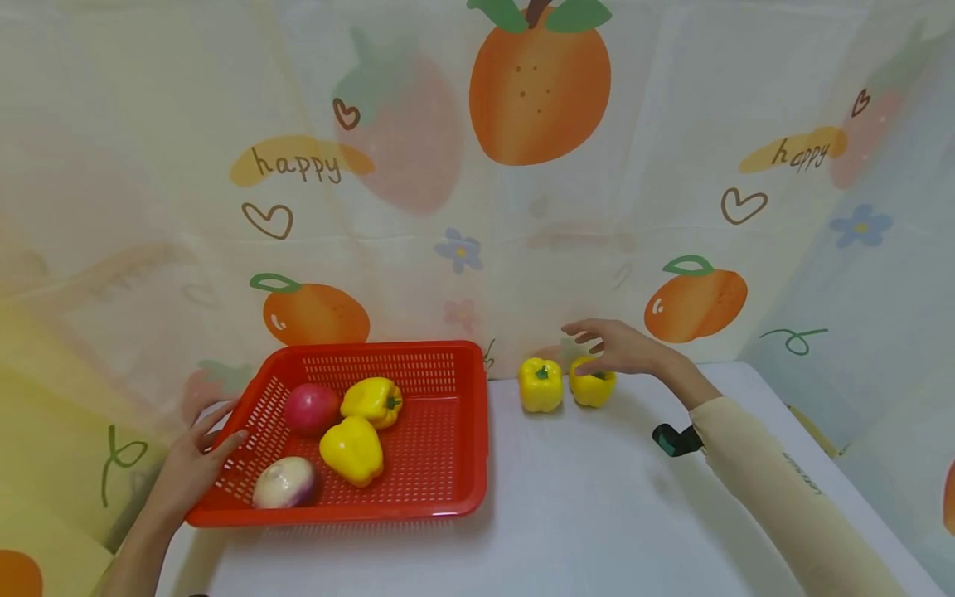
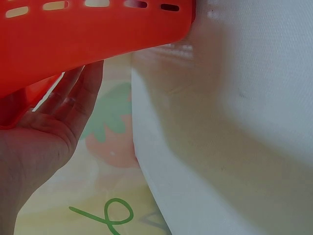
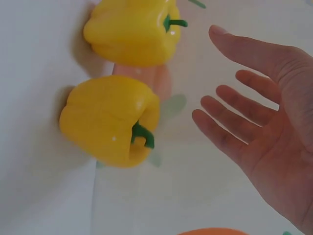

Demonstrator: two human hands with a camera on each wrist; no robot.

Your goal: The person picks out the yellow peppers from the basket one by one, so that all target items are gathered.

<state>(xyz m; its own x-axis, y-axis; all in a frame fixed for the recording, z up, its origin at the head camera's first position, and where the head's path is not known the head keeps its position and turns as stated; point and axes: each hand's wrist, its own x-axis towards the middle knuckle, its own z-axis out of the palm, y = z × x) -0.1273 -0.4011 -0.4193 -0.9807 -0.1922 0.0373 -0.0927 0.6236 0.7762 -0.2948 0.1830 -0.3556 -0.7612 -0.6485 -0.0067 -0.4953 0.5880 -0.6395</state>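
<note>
In the head view my left hand [image 1: 188, 468] holds the left rim of a red slotted plastic basket [image 1: 343, 516], with the thumb over the edge. The left wrist view shows its fingers [image 2: 88, 93] outside, below the rim. Two yellow bell peppers stand upright side by side right of the basket: a left pepper [image 1: 540, 390] and a right pepper [image 1: 591, 393]. Just above the right one hovers my right hand [image 1: 625, 348], fingers spread and lightly bent. In the right wrist view a gap separates that hand [image 3: 274, 117] from both peppers; its palm is bare.
Inside the basket lie a pinkish-red round item [image 1: 312, 410], two more yellow peppers [image 1: 352, 452] and a white-and-purple bulb-like vegetable [image 1: 285, 482]. A fruit-printed cloth [image 1: 537, 274] hangs behind the white table [image 1: 582, 514]. A black-and-green device [image 1: 675, 440] sits by the right wrist.
</note>
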